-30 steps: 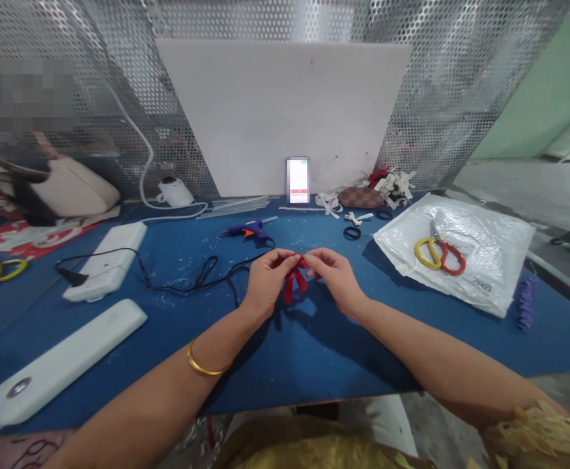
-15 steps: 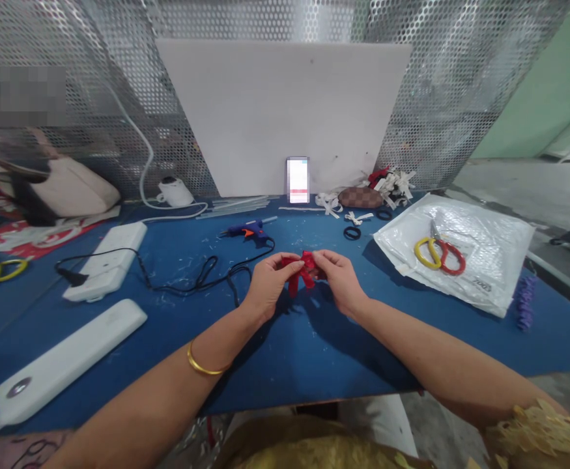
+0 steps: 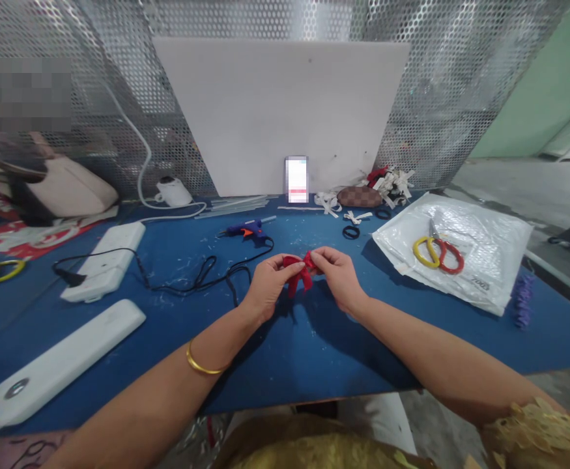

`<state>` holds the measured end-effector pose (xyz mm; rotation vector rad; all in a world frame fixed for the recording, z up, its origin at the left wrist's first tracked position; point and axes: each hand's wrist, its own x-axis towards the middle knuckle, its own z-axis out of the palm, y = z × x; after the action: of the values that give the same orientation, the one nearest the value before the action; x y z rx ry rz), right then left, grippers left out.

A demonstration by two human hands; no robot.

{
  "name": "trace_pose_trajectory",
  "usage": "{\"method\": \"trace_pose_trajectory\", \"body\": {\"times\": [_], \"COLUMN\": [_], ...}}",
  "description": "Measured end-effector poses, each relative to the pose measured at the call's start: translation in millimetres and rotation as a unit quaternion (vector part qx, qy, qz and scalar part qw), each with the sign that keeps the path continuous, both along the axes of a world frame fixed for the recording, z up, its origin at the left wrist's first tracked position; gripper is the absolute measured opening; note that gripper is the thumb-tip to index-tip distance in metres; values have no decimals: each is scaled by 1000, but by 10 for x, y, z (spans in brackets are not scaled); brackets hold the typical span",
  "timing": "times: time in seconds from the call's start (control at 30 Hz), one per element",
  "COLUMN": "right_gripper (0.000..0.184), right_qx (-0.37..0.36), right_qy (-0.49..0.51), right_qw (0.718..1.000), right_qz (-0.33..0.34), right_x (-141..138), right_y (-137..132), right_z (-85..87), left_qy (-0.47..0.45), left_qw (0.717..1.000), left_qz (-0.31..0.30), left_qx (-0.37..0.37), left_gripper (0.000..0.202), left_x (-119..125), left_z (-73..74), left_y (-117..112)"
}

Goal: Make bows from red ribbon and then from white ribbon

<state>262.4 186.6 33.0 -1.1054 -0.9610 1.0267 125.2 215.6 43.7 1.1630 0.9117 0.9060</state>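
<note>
In the head view, the left hand [image 3: 268, 286] is pinching a red ribbon [image 3: 306, 277] narrowly between thumb and fingers, and loose tails are hanging below the fingertips. The right hand [image 3: 338, 277] is holding the ribbon's other side in a similarly tight pinch; how its hidden fingers are placed cannot be told. The ribbon is sitting between the two hands, apparently just above the blue table [image 3: 343, 358].

Judging by this two-handed hold, the person is probably shaping or straightening the ribbon's folds. The next move is likely calling for a steady left pinch and small adjustments by the right, since soft fabric could be twisting or slipping.

Beyond the hands, a blue glue gun [image 3: 249, 228] is lying on the table, and scissors [image 3: 440, 251] are resting on a white package [image 3: 494, 247] to the right.
</note>
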Motion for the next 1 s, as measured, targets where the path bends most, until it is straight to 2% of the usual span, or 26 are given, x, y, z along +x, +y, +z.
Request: {"method": "trace_pose_trajectory", "body": {"times": [0.13,0.37,0.5,0.63,0.73,0.8,0.9,1.0], "right_gripper": [38,23,26,34,20,13,14,14], "right_qx": [-17,-34,-27,15,66,73,42,32], "right_qy": [32,-30,-34,-119,-206,-231,-202,-166], "right_qw": [999,999,999,993,976,970,978,985], "right_qz": [-25,30,28,4,-17,-16,-17,-21], "right_x": [20,-3,9,38,51,58,73,82], "right_y": [11,-14,-17,-23,-28,-21,2,19], "right_z": [22,22,-6,21,48,50,32,13], "left_qy": [6,-14,-5,8,23,31,28,16], "left_qw": [1000,999,999,1000,1000,1000,1000,1000], "left_qz": [15,34,20,8,2,-1,-6,14], "left_qx": [-12,-33,-41,-22,-4,4,11,22], "left_gripper": [28,25,25,25,24,24,27,30], "left_x": [-7,10,8,1,3,8,17,22], "left_z": [3,27,21,7,1,2,13,26], "left_y": [-2,-9,-12,-5,-10,-16,-17,-13]}}
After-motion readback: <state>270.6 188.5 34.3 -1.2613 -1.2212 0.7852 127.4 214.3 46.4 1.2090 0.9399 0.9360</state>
